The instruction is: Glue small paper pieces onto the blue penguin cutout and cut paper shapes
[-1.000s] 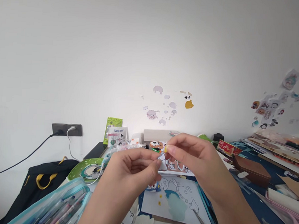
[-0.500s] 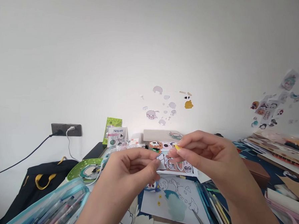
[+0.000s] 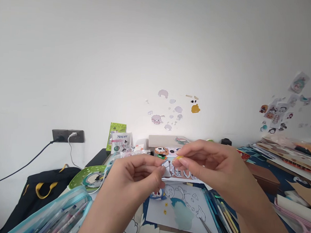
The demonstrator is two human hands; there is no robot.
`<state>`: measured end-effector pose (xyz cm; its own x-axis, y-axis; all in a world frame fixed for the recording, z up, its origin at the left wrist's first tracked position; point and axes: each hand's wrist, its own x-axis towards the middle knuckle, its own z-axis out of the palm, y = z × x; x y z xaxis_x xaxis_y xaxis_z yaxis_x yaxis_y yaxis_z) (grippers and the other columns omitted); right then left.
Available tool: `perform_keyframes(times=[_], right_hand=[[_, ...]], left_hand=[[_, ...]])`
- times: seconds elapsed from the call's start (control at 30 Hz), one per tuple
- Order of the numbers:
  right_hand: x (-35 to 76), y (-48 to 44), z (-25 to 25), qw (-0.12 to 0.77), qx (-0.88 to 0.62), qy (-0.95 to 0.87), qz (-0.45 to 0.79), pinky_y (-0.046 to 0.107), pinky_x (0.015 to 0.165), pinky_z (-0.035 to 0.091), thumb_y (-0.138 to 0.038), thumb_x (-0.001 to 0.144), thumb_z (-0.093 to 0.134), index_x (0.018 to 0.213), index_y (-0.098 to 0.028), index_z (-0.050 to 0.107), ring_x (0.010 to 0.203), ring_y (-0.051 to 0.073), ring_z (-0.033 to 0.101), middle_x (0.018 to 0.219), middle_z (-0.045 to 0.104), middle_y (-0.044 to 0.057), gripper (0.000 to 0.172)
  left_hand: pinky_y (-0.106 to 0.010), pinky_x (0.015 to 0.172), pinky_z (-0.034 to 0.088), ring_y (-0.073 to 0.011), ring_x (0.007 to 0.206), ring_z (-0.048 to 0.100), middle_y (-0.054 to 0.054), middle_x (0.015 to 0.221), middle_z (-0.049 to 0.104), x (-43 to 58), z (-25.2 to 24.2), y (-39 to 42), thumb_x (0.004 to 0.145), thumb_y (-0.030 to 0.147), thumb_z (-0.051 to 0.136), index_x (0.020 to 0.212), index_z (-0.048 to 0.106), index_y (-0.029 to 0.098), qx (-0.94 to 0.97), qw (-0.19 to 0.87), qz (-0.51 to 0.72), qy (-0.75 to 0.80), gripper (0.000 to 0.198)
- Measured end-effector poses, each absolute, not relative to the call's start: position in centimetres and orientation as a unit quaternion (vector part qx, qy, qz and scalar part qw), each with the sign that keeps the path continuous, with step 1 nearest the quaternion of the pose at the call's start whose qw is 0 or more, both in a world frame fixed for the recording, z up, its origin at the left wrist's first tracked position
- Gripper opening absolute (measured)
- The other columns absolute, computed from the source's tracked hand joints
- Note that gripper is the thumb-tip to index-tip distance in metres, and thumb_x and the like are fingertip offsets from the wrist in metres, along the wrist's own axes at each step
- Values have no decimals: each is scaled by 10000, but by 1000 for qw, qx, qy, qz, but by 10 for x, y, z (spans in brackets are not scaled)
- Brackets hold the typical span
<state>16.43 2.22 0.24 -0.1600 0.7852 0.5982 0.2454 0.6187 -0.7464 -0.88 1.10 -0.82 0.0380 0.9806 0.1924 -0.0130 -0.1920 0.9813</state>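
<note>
Yellow and tiny, a small piece [image 3: 179, 157] sits pinched between thumb and index fingertips of the right hand [image 3: 214, 164]; this grip presumably suits its size. Just left of those fingertips, the left hand [image 3: 139, 181] pinches a white, angular paper piece [image 3: 167, 168], likely leaving its face exposed. Below the fingers lies a white, line-drawn paper sheet [image 3: 157, 212].

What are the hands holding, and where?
The left hand pinches a small white piece by its left edge; the right hand, a tiny yellow piece, exact spot hidden.
</note>
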Motion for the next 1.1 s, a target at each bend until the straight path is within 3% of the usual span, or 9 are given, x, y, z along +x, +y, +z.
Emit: perform_keyframes(times=[0.27,0.47,0.7,0.87,1.1], right_hand=[[156,20,-2,537,-382,-750,56,236,564,575,-191,821,633,885,-283,721,731,173,718,830,764,-5,142],[148,17,-8,533,-328,-766,-145,244,558,550,-96,830,584,835,-258,602,650,164,715,724,737,-14,163],[129,18,-14,533,-271,-737,-316,262,713,574,-26,832,592,863,-235,614,735,169,720,782,758,35,213],[127,22,-18,550,-247,-730,-321,258,786,577,-22,825,627,924,-184,662,795,177,725,836,767,69,194],[127,28,-16,620,-224,-733,-167,258,683,578,-38,833,612,827,-220,689,770,143,684,821,722,27,198]], left_hand=[[-252,576,488,-165,585,654,8,573,689,-8,-7,10,667,373,742,690,708,216,554,461,537,439,162],[-206,554,494,-138,585,652,14,566,688,-13,-12,18,696,362,755,708,732,224,572,485,519,410,140],[-166,617,538,-119,670,682,16,703,751,-13,-12,19,736,357,771,824,771,250,550,490,579,348,139],[-150,655,545,-110,695,688,20,726,762,-17,-8,16,757,323,765,861,778,264,555,501,580,325,120],[-155,633,541,-111,677,686,-6,742,767,-17,-11,19,745,362,776,900,774,254,544,514,579,322,189]])
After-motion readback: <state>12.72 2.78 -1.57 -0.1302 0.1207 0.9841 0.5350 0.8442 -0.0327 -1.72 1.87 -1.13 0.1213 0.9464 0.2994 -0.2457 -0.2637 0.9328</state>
